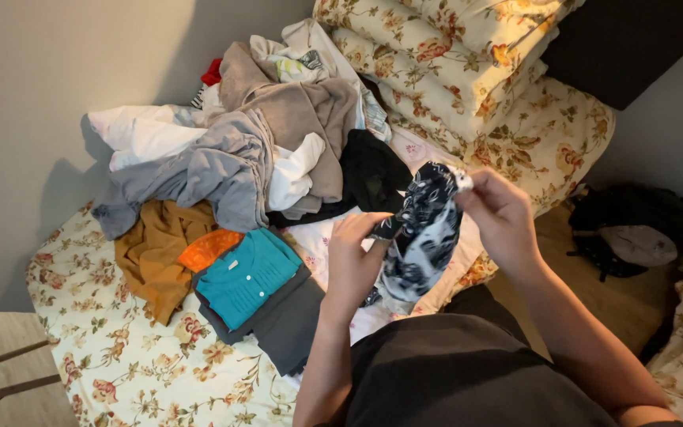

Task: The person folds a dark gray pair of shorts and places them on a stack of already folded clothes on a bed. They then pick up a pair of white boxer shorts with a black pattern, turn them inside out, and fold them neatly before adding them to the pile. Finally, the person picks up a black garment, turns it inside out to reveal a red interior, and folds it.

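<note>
The left hand (353, 257) and right hand (496, 209) each had fingers pinched shut on the black-and-white patterned garment (424, 233), held above the bed (120, 356) — a loose pinch could probably have dropped it onto the folded teal shirt (247, 277) — mussing the stack.

A bedroom in a home — the floral bedsheet (120, 356) covers a mattress pushed against a plain wall (33, 71), with matching floral pillows (452, 55) stacked at the head. A heap of unfolded clothes (254, 150) lies on the bed beside a small pile of folded garments (254, 292) — and a dark bag (642, 229) sits on the wooden floor (594, 292).
</note>
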